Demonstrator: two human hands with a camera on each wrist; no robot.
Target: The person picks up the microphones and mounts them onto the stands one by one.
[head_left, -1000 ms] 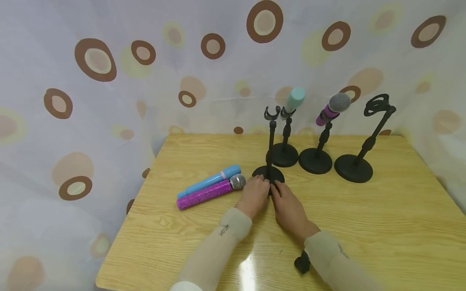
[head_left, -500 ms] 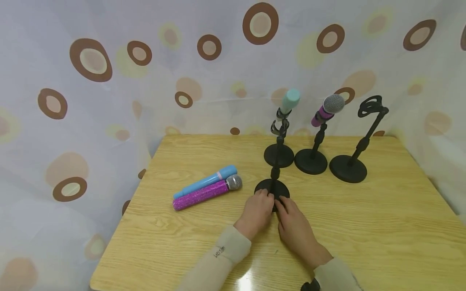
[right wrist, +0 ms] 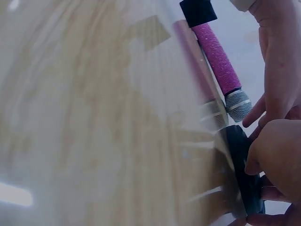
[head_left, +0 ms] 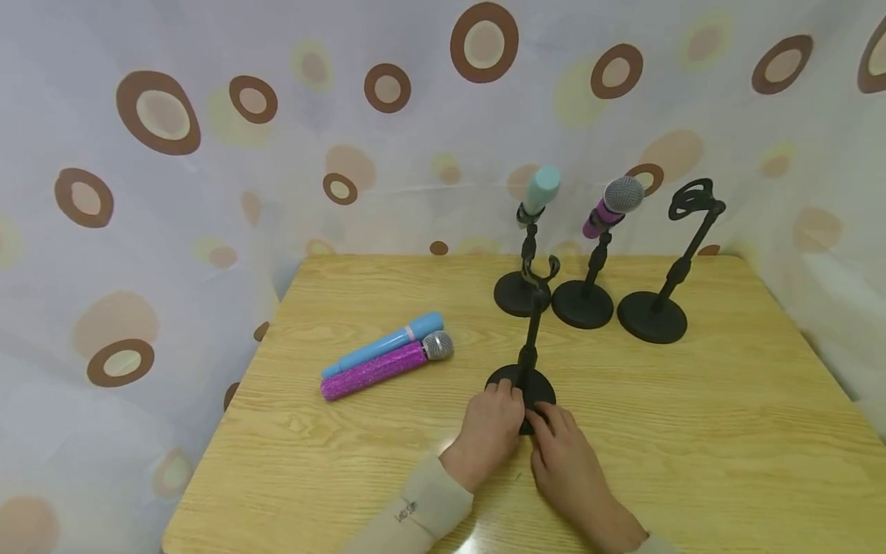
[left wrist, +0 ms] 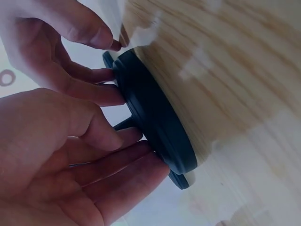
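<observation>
A black desktop microphone stand point(head_left: 533, 331) with an open clip at its top stands near the middle of the table. My left hand point(head_left: 487, 427) grips the left front of its round base point(left wrist: 153, 113), with bent fingers over the top. Close beside it, my right hand point(head_left: 571, 465) grips the right front rim. In the right wrist view, my right thumb lies against the base's edge, while the other fingers are partly hidden. To the left lie a glittery purple microphone point(head_left: 374, 372) with a silver mesh head and a light blue microphone point(head_left: 388, 344), side by side.
Behind, one stand point(head_left: 514, 296) carries a mint-green microphone point(head_left: 541, 188) and another point(head_left: 581, 305) a purple microphone point(head_left: 614, 204) with a silver head. A third stand point(head_left: 654, 317) has a bare clip. The wooden table point(head_left: 727, 431) meets a patterned curtain point(head_left: 415, 169).
Both hands have drawn the gripped stand toward the table's front, away from the back stands. The view has shifted slightly right. The two lying microphones keep their place on the table.
</observation>
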